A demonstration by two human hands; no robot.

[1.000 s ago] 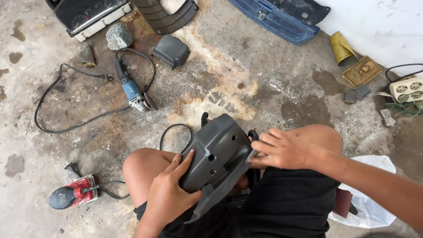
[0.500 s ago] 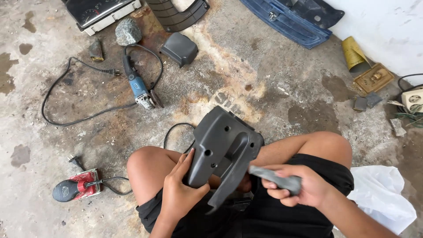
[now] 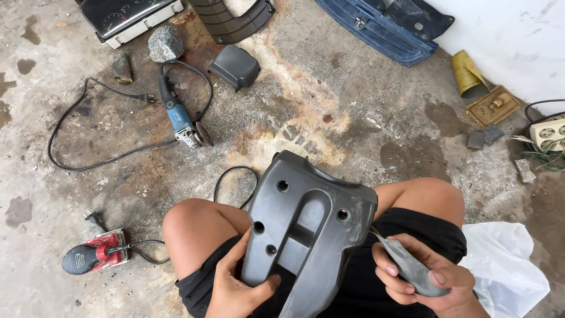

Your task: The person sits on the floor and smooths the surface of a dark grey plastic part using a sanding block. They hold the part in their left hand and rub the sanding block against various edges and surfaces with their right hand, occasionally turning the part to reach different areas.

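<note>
- Knees of the seated person carry a dark grey plastic cover with round holes and a long raised slot, tilted up between both hands.
- Left hand grasps the cover's lower left edge, thumb across its face.
- Right hand is clenched around a folded grey sheet, just beside the cover's right edge.
- White plastic bag lies by the right thigh; its contents cannot be seen.
- Blue angle grinder and red sander lie on the stained concrete floor.
</note>
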